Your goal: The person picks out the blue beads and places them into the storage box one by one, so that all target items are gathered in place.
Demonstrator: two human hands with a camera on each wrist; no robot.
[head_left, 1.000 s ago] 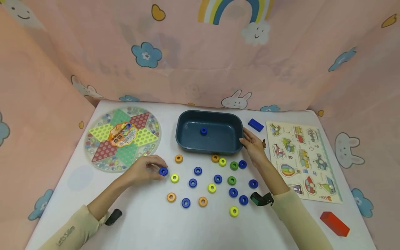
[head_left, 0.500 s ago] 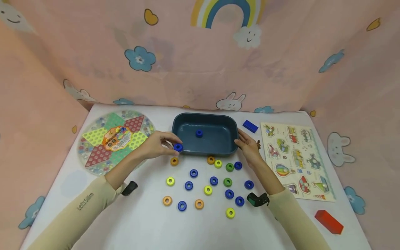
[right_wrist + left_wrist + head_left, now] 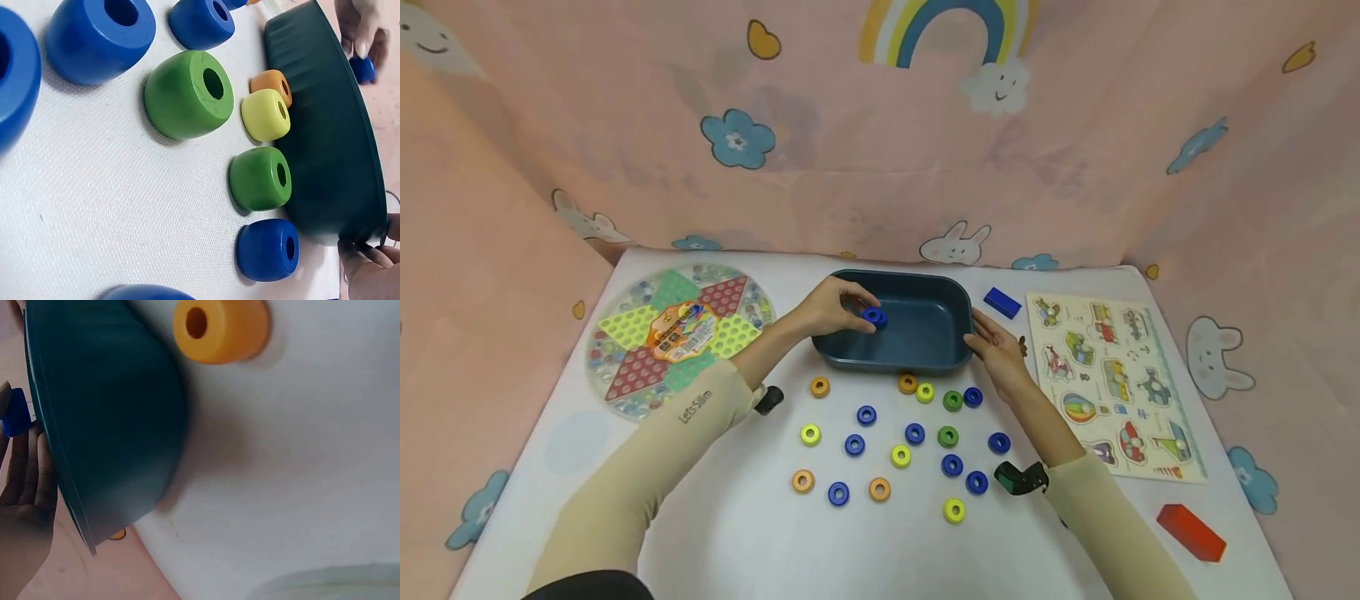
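Note:
My left hand (image 3: 837, 307) pinches a blue bead (image 3: 872, 315) between thumb and fingers, above the left part of a dark teal rectangular tray (image 3: 895, 366). In the left wrist view, the blue bead (image 3: 16, 414) shows beyond the tray's rim. Another blue bead inside the tray is mostly hidden behind the held one. My right hand (image 3: 1002, 354) grips the tray's right end, with fingertips at the rim in the right wrist view. In front of the tray lie several loose beads: blue (image 3: 914, 433), green (image 3: 947, 436), yellow (image 3: 900, 456) and orange (image 3: 879, 489).
A round Chinese checkers board (image 3: 722, 296) with marbles lies at the left. A blue block (image 3: 1002, 302) sits behind the right hand, beside a picture puzzle board (image 3: 1116, 387). Near the right table edge is a red block (image 3: 1191, 532). Patterned pink cloth (image 3: 850, 183) surrounds the table.
My left hand has carried the blue bead from the table left of the tray, up and rightward, over the tray. The right hand has stayed at the tray's right end.

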